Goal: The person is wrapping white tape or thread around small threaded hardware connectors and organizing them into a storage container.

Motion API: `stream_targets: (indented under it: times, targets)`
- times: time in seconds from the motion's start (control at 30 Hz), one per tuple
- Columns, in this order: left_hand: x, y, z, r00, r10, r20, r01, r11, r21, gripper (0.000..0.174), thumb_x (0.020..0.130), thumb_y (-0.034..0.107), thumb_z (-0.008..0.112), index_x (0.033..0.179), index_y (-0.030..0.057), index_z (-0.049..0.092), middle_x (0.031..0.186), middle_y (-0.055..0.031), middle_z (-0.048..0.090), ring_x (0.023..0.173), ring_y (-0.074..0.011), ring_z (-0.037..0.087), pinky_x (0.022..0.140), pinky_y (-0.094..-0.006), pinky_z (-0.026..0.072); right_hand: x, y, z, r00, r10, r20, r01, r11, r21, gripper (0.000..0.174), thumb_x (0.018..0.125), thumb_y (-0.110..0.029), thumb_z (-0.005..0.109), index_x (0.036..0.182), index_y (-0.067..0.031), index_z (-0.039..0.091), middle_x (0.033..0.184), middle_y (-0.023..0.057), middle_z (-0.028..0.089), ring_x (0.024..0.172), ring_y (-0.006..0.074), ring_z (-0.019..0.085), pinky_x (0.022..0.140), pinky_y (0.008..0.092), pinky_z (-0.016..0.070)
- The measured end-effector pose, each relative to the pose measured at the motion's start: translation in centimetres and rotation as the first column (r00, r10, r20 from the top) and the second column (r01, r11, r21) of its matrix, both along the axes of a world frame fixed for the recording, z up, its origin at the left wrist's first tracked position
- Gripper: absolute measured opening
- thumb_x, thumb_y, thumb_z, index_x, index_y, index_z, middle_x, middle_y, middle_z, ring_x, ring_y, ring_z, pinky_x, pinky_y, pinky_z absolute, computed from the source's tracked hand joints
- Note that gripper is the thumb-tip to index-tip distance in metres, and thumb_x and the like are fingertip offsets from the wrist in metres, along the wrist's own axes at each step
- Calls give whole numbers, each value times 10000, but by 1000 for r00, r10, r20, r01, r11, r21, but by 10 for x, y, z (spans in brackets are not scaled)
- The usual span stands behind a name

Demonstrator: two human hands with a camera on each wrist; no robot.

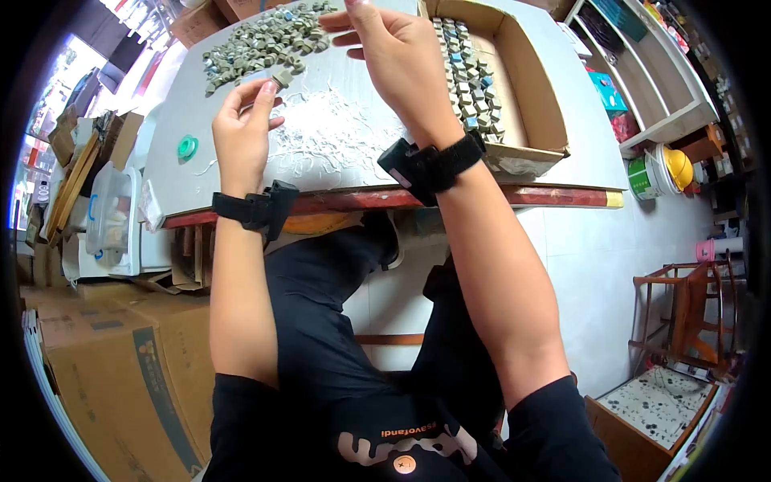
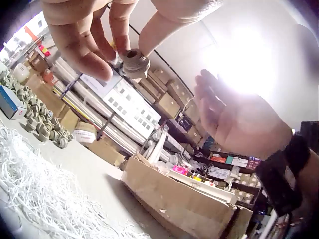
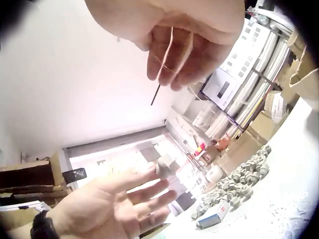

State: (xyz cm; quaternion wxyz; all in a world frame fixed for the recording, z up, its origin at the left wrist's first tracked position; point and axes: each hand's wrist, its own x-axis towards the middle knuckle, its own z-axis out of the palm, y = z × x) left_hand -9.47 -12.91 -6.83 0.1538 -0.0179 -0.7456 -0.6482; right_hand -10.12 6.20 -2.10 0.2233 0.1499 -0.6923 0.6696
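Observation:
My left hand (image 1: 243,132) pinches a small grey fitting (image 2: 134,64) between thumb and fingertips. The fitting has a ridged, threaded end with a hole and a faceted base. It is held above a tangle of white strands (image 1: 329,132) on the table. My right hand (image 1: 409,68) is raised beside it to the right, fingers pointing left. In the right wrist view a thin tool with a dark tip (image 3: 155,94) juts past the right fingers. Pale thin lines cross those fingers, and I cannot tell whether they are strands. A heap of similar fittings (image 1: 265,40) lies at the back.
A cardboard box (image 1: 534,88) with rows of fittings stands on the right of the table (image 1: 181,104). A green ring (image 1: 187,148) lies at the left. In the left wrist view, a small blue-and-white box (image 2: 11,103) rests by the heap. Large cartons (image 1: 104,361) stand left.

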Motion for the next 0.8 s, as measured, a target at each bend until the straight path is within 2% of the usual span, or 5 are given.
stream_targets:
  times: [0.1,0.2,0.33,0.47,0.8]
  targets:
    - [-1,-5,-3,999,47,-23,-47,999,19,263,936,210,631,1102,7,637,1022,-80,648,943,-160,638,728,-260,543,-39,-9,-38,755,-322,-571,524,819,232,293,957,-300,568,1002,-70,742,855,133,719,856,241,677,798,340,506]
    - [-2,-11,-6,996,89,-27,-88,996,8,254,933,215,636,1088,14,642,1006,-73,653,948,-150,635,749,-254,526,-29,-2,-38,940,-147,309,-2,901,434,353,947,-371,557,995,-75,743,971,162,694,909,320,656,845,377,480]
    - [-4,-16,-11,994,106,-5,-106,994,-8,249,933,219,635,1081,18,641,1002,-71,658,943,-145,635,748,-246,508,-32,0,-56,931,-337,-136,350,727,591,398,928,-417,542,965,-79,748,896,177,691,875,328,655,837,369,488]
    - [-2,-12,-7,998,60,16,-61,997,39,256,932,223,635,1083,16,634,1010,-71,660,897,-152,653,731,-243,503,-25,9,-43,904,-259,340,119,917,382,356,920,-348,561,948,-43,741,946,188,674,926,297,649,857,385,480]
    - [1,18,3,1000,-19,10,19,1000,10,247,935,220,631,1073,16,631,979,-57,667,870,-152,662,709,-241,499,-38,31,-78,968,-128,217,35,922,386,496,999,-385,385,1104,-7,689,1087,239,667,1094,283,613,957,329,436]
